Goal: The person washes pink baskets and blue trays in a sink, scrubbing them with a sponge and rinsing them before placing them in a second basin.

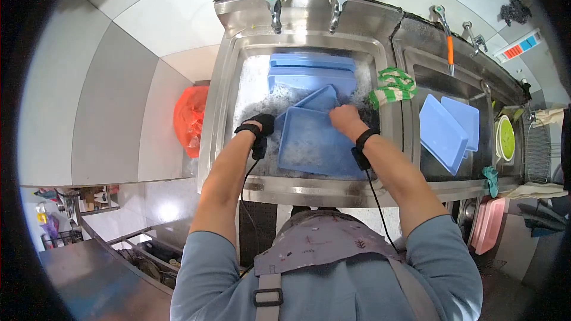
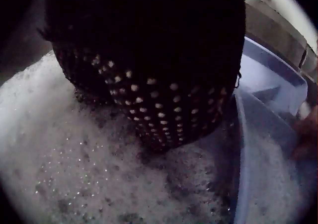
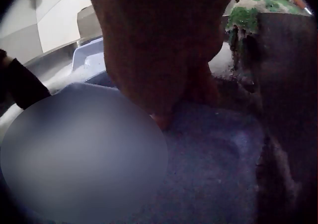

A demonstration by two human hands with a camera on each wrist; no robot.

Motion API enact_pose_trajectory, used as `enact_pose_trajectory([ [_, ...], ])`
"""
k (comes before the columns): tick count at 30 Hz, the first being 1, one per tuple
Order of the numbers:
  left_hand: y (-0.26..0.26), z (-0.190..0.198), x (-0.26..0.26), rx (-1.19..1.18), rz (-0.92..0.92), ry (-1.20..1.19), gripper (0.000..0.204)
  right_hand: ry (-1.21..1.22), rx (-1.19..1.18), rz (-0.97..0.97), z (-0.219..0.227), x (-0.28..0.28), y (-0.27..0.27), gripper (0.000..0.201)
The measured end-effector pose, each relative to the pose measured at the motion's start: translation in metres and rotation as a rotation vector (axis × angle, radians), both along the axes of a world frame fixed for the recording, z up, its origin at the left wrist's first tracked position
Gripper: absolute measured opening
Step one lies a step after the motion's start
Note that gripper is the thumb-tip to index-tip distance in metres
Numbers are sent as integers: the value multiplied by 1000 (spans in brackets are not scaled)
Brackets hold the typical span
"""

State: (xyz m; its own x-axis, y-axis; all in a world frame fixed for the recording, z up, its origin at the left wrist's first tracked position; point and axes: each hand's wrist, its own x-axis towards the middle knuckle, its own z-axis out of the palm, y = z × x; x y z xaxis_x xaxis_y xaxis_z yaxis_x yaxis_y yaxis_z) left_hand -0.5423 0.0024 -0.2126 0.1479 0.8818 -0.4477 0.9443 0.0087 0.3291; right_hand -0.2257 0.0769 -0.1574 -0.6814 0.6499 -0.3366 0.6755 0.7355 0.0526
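A blue tray (image 1: pixel 318 142) lies tilted in the soapy sink, foam spread over its inside. My right hand (image 1: pixel 348 120), bare, grips it at the far right corner with curled fingers. In the right wrist view, the back of the right hand (image 3: pixel 159 45) is dark against the tray. My left hand (image 1: pixel 262 123) wears a black glove with pale dots and is beside the tray's left edge. The left wrist view has the gloved hand (image 2: pixel 159 94) reaching down into foam (image 2: pixel 74 159), its fingertips hidden; I cannot tell whether it holds anything. Another blue tray (image 1: pixel 321 98) slants just behind.
More blue trays (image 1: pixel 312 77) stand along the sink's back wall, below two taps (image 1: pixel 275 12). A green-and-white striped cloth (image 1: pixel 394 86) hangs over the divider. The right basin holds blue trays (image 1: pixel 443 134) and a green basket (image 1: pixel 505 138). An orange-red bag (image 1: pixel 190 120) is left of the sink.
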Motion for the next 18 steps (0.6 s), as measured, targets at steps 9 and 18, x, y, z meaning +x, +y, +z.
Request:
enact_pose_trajectory([
  [9, 14, 27, 11, 35, -24, 86, 33, -72, -96, -155, -10, 3, -11, 27],
  [18, 9, 75, -7, 286, -98, 84, 26, 105, 274, 140, 86, 21, 7, 20],
])
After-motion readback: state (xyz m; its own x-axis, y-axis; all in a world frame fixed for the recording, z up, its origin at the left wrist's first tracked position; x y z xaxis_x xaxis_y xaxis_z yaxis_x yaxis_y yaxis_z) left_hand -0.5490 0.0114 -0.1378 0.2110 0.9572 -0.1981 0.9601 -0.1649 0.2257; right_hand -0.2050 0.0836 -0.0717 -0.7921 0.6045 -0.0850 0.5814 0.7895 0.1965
